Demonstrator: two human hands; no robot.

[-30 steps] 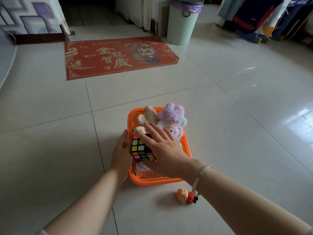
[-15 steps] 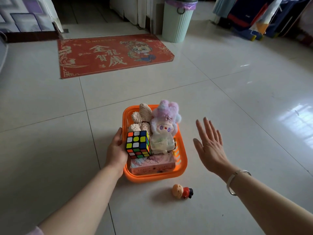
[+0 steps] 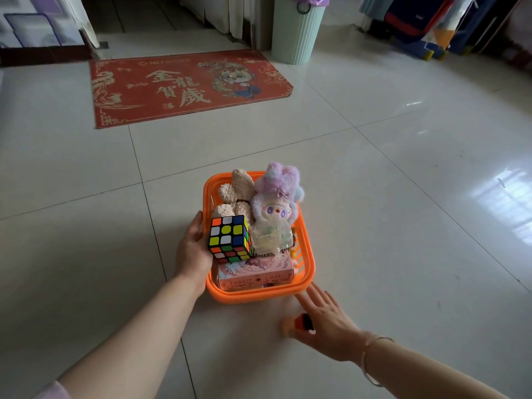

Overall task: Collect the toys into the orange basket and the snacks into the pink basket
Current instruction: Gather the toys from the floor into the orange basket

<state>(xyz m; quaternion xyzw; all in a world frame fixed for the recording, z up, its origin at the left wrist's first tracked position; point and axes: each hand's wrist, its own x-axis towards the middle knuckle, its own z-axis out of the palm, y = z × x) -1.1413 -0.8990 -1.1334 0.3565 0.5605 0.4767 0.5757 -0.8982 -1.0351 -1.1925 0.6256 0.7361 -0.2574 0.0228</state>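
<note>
— How many toys lie outside?
— One small figurine [image 3: 300, 325] (blurred), nearest, touching the right hand [image 3: 328, 329], whose fingers [image 3: 312, 295] are straight, not clenched.
— And farther?
— One orange basket [image 3: 306, 254] with four things: cube [image 3: 230, 240], pink box [image 3: 254, 273], doll [image 3: 273, 214], beige plush [image 3: 234, 191]. The left hand [image 3: 193, 249] grips its left rim.

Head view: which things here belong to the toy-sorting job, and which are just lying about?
Part of the job:
orange basket
puzzle cube
purple-haired doll
beige plush
pink box
small figure toy on the floor
left hand on the basket's side
right hand at the figure

Just lying about:
red doormat
green bin
</note>
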